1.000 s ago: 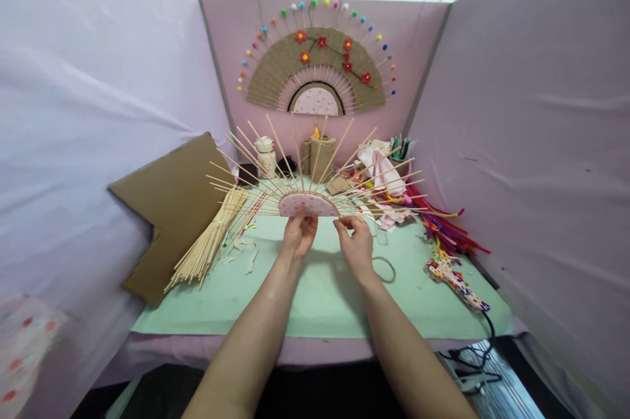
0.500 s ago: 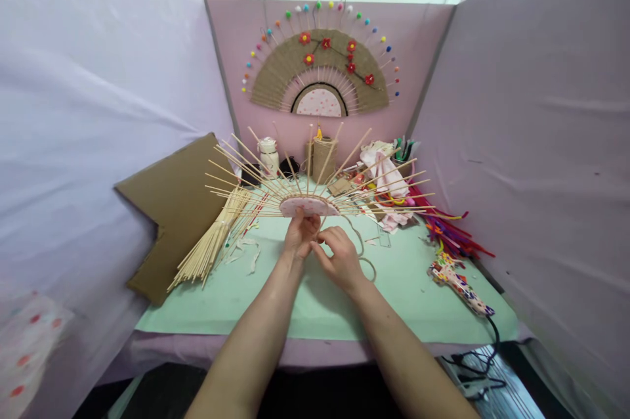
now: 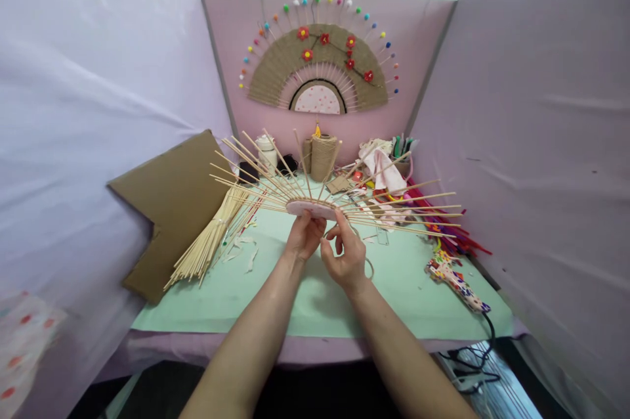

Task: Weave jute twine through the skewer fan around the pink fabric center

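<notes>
The skewer fan, a pink half-disc with bamboo sticks raying out, is held tilted nearly flat above the green mat at centre. The left hand grasps the disc from below at 6 o'clock. The right hand curls just under the disc at 5 o'clock; I cannot tell if it pinches the twine looping beside it. A skewer bundle lies at 8 o'clock, a glue gun at 4, and a finished fan hangs at 12.
</notes>
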Motion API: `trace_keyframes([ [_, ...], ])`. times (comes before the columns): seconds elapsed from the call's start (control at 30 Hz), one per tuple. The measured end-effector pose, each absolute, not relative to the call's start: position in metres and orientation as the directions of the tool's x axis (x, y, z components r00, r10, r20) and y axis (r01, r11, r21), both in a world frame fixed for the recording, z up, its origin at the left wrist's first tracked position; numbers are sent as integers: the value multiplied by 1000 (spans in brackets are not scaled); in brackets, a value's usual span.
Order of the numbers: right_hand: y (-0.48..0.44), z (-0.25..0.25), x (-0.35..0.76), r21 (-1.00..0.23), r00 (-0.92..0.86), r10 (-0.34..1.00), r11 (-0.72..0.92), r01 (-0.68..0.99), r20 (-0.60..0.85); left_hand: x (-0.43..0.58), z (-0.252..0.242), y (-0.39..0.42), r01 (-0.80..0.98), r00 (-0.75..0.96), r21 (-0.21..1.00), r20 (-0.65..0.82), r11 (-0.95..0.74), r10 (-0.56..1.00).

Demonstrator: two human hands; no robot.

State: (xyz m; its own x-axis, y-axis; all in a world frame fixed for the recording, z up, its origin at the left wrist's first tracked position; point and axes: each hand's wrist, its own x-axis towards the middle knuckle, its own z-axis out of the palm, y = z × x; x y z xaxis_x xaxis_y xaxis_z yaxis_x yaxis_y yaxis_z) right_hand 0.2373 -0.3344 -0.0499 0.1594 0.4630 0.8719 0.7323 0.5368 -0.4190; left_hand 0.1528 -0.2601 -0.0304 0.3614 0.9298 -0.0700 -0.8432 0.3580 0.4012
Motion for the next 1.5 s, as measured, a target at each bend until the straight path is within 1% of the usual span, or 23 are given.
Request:
trace_keyframes([
  [0.13, -334, -51, 240, -447, 168, 521, 472, 760, 837, 154, -31, -260, -831, 361, 436, -51, 346, 931],
  [0.23, -336, -52, 240, -460, 198, 488, 503, 732, 850, 153, -31, -260, -832, 355, 434, -61, 345, 933],
  [0.33, -339, -52, 238, -465, 235, 438, 552, 692, 868, 153, -29, -259, -847, 342, 398, -100, 353, 934],
  [0.4, -341, -51, 236, -488, 272, 429, 554, 675, 862, 153, -28, -259, -865, 329, 357, -123, 351, 936],
  [0.5, -339, -52, 235, -533, 309, 457, 520, 668, 834, 152, -26, -259, -872, 341, 317, -153, 373, 928],
  [0.57, -336, -53, 236, -565, 343, 476, 477, 673, 810, 153, -26, -259, -863, 353, 323, -162, 388, 921],
  [0.7, -330, -57, 237, -606, 426, 458, 386, 696, 780, 154, -30, -258, -856, 351, 366, -107, 365, 930],
  [0.77, -329, -57, 238, -609, 443, 447, 358, 708, 777, 155, -33, -257, -866, 344, 364, -66, 343, 937],
  [0.87, -329, -56, 237, -607, 454, 431, 345, 715, 780, 155, -36, -255, -878, 337, 349, -37, 328, 941],
  [0.93, -330, -56, 236, -581, 419, 434, 366, 727, 797, 155, -38, -255, -873, 344, 357, -34, 333, 938],
  [1.1, -329, -53, 235, -508, 271, 527, 379, 774, 805, 156, -40, -256, -830, 375, 425, -51, 360, 926],
  [1.2, -333, -48, 234, -481, 202, 595, 359, 800, 778, 156, -39, -257, -806, 406, 428, -102, 409, 908],
  [1.27, -342, -45, 235, -460, 157, 648, 329, 825, 745, 155, -36, -256, -822, 404, 376, -144, 428, 903],
  [1.33, -359, -42, 239, -443, 106, 717, 302, 844, 690, 155, -32, -256, -861, 383, 289, -173, 418, 907],
  [1.4, -381, -40, 252, -452, 75, 780, 278, 847, 621, 154, -29, -255, -881, 381, 233, -168, 413, 909],
  [1.47, -404, -38, 276, -478, 108, 827, 208, 853, 552, 154, -27, -254, -887, 384, 217, -143, 408, 912],
  [1.5, -415, -37, 294, -484, 156, 844, 134, 865, 513, 154, -26, -254, -887, 389, 216, -131, 409, 912],
])
